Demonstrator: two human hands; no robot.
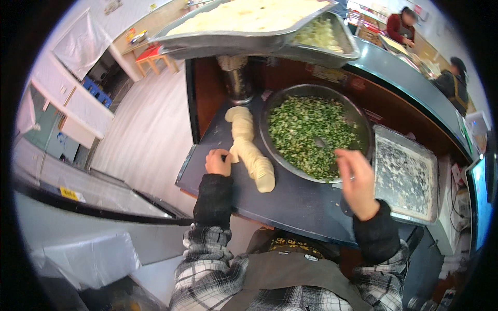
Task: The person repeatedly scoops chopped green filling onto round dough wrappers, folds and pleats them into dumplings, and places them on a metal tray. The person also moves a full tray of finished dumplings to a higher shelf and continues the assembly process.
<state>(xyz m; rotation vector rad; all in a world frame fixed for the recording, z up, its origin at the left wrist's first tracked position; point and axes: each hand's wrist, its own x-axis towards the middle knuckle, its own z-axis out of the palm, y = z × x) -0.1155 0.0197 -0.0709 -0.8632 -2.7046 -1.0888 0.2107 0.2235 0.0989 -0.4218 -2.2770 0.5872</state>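
Note:
A long overlapping row of round dough wrappers (255, 163) lies on the dark counter. My left hand (219, 162) is at the row's left side, its fingertips pinching the edge of a dough wrapper (234, 154) that juts out. To the right, a large steel bowl (367, 128) holds chopped green filling (307, 128). A small shiny patch shows in the filling; I cannot tell whether it is a tool or bare metal. My right hand (356, 180) hovers over the bowl's near right rim, fingers bent and blurred. Whether it grips a thin tool is unclear.
A floured metal tray (404, 175) stands right of the bowl. Stacked metal trays (218, 41) with pale dough pieces rest on the raised ledge ahead. A metal cylinder (238, 81) stands behind the wrappers. A screen (480, 194) is at far right. Two people (400, 29) work beyond the ledge.

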